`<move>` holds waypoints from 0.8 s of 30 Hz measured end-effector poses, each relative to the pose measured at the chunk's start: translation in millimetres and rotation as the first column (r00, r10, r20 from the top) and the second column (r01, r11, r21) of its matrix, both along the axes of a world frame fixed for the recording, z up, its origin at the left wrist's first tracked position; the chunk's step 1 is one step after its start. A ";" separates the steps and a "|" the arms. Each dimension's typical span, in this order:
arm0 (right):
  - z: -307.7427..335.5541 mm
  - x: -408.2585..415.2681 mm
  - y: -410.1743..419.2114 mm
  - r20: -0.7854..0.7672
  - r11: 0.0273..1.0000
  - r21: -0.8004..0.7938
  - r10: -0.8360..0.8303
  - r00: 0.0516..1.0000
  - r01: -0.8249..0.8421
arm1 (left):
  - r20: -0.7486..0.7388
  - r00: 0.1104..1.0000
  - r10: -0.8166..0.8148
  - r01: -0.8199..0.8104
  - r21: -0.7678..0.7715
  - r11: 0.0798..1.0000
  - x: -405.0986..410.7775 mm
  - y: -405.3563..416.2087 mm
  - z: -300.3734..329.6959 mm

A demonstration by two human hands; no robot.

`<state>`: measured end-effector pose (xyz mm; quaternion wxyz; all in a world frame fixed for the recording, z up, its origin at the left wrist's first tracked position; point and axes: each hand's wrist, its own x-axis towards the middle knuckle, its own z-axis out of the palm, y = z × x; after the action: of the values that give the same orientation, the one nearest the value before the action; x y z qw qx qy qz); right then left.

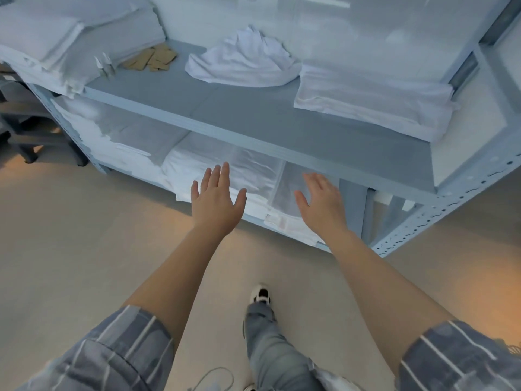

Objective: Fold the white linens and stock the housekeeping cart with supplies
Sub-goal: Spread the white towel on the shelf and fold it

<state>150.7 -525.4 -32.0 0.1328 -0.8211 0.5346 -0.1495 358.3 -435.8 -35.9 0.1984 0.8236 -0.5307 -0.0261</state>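
The white linens lie on a grey metal shelf unit [282, 119]: a crumpled white cloth [242, 60] sits loose on the middle shelf at about 12 o'clock in the view, and just beside it at 1 o'clock a folded white towel [375, 103] lies flat, its near edge hanging slightly over the shelf front. On the lower shelf, folded white sheets [203, 165] are stacked, and both hands reach toward them with nothing held. The left hand [215, 197] is spread flat with fingers straight, palm down, in front of the stack; the right hand [321, 198] is likewise flat with relaxed fingers, at 3 o'clock of the left, near a bagged pale bundle [284, 190]; whether either touches the linen cannot be told. At 10 o'clock on the middle shelf lie brown paper packets [152, 59] and two small bottles [105, 64], next to a tall pile of folded linen [56, 38] at 11 o'clock. Plaid sleeves [112, 351] and a sneaker [260, 294] show over the pale floor [70, 235] at 6 o'clock
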 end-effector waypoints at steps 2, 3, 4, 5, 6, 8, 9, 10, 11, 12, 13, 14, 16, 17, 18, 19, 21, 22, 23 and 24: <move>-6.7 20.3 -28.1 0.000 1.000 -0.009 0.012 1.000 -0.012 | 0.000 1.000 0.007 -0.007 -0.005 1.000 18.0 -25.2 -7.1; -10.3 31.3 -42.3 0.008 1.000 -0.005 0.014 1.000 -0.014 | 0.006 1.000 0.008 -0.008 -0.004 1.000 27.8 -38.7 -10.4; -13.9 42.9 -57.1 0.014 1.000 -0.001 0.014 1.000 -0.014 | 0.012 1.000 0.010 -0.010 -0.001 1.000 38.2 -53.4 -13.1; -17.2 55.0 -72.8 0.019 1.000 0.000 0.014 1.000 -0.014 | 0.018 1.000 0.011 -0.011 0.001 1.000 49.4 -69.4 -15.2; -19.8 67.8 -89.5 0.026 1.000 -0.002 0.014 1.000 -0.014 | 0.026 1.000 0.011 -0.011 0.004 1.000 61.4 -87.0 -16.1; -21.5 91.7 -122.9 0.039 1.000 -0.003 0.014 0.999 -0.014 | 0.045 0.999 0.005 -0.005 0.013 1.000 85.0 -123.3 -14.2; -20.1 105.1 -143.6 0.044 1.000 0.000 0.014 0.999 -0.014 | 0.055 0.999 0.001 -0.002 0.019 1.000 98.6 -145.4 -11.2; -17.3 117.5 -163.9 0.048 1.000 0.003 0.013 0.999 -0.013 | 0.064 0.998 -0.003 0.001 0.025 1.000 111.4 -167.1 -7.1; -13.5 129.3 -183.8 0.051 1.000 0.002 0.010 0.999 -0.010 | 0.073 0.997 -0.008 0.006 0.031 0.999 123.5 -188.6 -2.3; -9.3 140.6 -203.1 0.056 1.000 -0.003 0.007 0.998 -0.007 | 0.081 0.997 -0.015 0.012 0.037 0.999 134.9 -209.3 2.5; -5.2 151.4 -220.8 0.060 1.000 -0.007 0.007 0.998 -0.006 | 0.088 0.996 -0.022 0.018 0.041 0.999 145.2 -228.0 6.5; -1.7 161.8 -237.0 0.060 1.000 -0.013 0.009 0.998 -0.008 | 0.093 0.995 -0.027 0.024 0.040 0.999 154.1 -244.5 9.4; 2.7 181.2 -264.7 0.052 1.000 -0.022 0.015 0.999 -0.013 | 0.095 0.995 -0.034 0.031 0.036 0.999 169.3 -271.1 11.8; 4.2 190.4 -276.3 0.048 1.000 -0.020 0.013 0.999 -0.012 | 0.093 0.995 -0.036 0.033 0.040 0.999 176.8 -282.3 12.0; 5.3 199.1 -286.8 0.045 1.000 -0.012 0.011 0.999 -0.011 | 0.090 0.995 -0.036 0.032 0.046 0.998 184.5 -292.4 12.0; 6.1 207.0 -296.2 0.042 1.000 -0.001 0.011 0.999 -0.011 | 0.089 0.995 -0.036 0.031 0.051 0.998 191.9 -301.3 11.7; 7.1 221.4 -312.6 0.034 1.000 0.016 0.012 0.999 -0.013 | 0.095 0.995 -0.036 0.031 0.050 0.998 206.8 -317.3 11.8; 7.5 227.7 -319.8 0.029 1.000 0.024 0.009 1.000 -0.009 | 0.097 0.995 -0.038 0.034 0.041 0.999 214.1 -324.8 12.4; 7.6 234.0 -326.3 0.025 1.000 0.031 0.002 1.000 -0.002 | 0.097 0.994 -0.041 0.038 0.033 0.999 221.5 -331.9 12.9; 7.4 240.4 -332.2 0.020 0.999 0.037 -0.007 1.000 0.007 | 0.097 0.994 -0.045 0.043 0.025 0.999 229.2 -339.0 13.1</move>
<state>391.0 -857.6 -24.6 0.1527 -0.8151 0.5388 -0.1481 587.6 -774.8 -22.9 0.1623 0.8142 -0.5574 0.0037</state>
